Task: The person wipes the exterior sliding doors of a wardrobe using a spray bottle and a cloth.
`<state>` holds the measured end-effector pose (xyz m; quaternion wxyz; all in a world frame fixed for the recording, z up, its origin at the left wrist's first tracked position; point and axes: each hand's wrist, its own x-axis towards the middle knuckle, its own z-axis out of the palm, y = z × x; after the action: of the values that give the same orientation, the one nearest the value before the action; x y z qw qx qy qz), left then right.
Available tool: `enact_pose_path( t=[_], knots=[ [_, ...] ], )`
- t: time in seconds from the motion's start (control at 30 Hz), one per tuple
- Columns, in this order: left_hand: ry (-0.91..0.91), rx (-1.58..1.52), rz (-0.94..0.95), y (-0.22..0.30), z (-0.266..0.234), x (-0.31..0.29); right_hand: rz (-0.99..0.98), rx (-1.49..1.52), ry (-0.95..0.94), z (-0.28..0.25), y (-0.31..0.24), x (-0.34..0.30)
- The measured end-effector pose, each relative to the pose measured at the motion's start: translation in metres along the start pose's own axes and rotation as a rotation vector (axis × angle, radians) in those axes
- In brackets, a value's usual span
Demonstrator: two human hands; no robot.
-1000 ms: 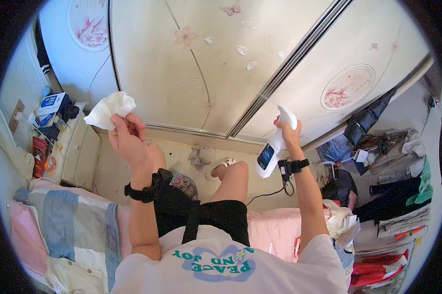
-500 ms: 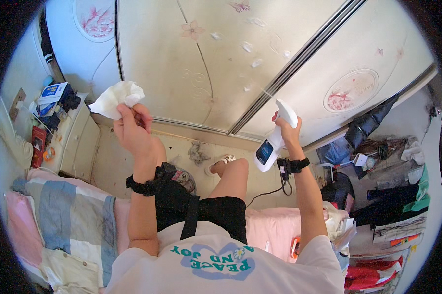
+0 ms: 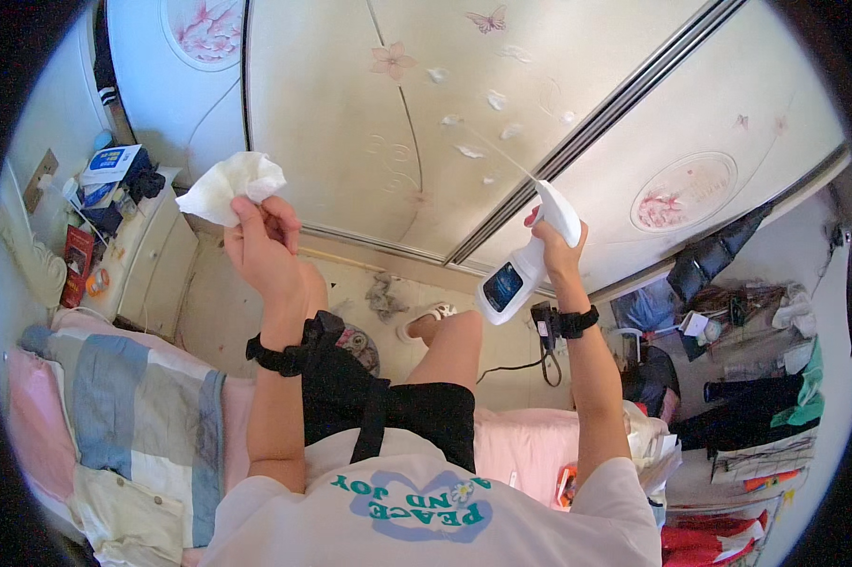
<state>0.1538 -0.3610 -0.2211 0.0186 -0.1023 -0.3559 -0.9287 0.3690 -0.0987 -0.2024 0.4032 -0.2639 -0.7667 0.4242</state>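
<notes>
My right hand (image 3: 564, 251) is wrapped round a white spray bottle (image 3: 528, 268) with a dark label, its nozzle aimed at the cabinet's sliding door (image 3: 322, 123). A thin jet runs from the nozzle to the cream panel. Several white foam blobs (image 3: 468, 151) cling there, among a printed flower and butterfly. On the left, my left hand (image 3: 265, 236) pinches a crumpled white tissue (image 3: 229, 189), held up in front of the door's lower part and apart from the foam.
A metal door rail (image 3: 596, 118) slants between the panels. A small cabinet (image 3: 152, 269) with boxes and papers stands at left. Behind me lies a bed with a checked cloth (image 3: 152, 416). Clothes and bags (image 3: 728, 378) crowd the right side. A grey clump (image 3: 385, 295) lies on the floor.
A jet now leaves the nozzle, and more foam blobs sit on the door panel. The bottle has tilted a little, its base shifting left. My left hand still holds the tissue.
</notes>
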Motion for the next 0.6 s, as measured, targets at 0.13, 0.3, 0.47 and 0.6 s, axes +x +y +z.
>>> enact_pose_path(
  t=[0.13,0.3,0.47,0.6],
  knots=[
    [0.047,0.03,0.003,-0.002,-0.014,0.013,-0.052,-0.033,-0.014,0.007,-0.002,0.0],
    [0.054,-0.039,-0.02,0.001,-0.018,0.015,-0.133,-0.064,0.009,0.013,-0.018,0.005],
    [0.138,-0.029,-0.039,0.009,-0.014,0.014,-0.218,0.014,0.034,0.025,-0.052,0.016],
    [0.052,-0.053,0.013,0.012,-0.023,0.017,-0.271,0.041,0.059,0.036,-0.077,0.027]
  ],
)
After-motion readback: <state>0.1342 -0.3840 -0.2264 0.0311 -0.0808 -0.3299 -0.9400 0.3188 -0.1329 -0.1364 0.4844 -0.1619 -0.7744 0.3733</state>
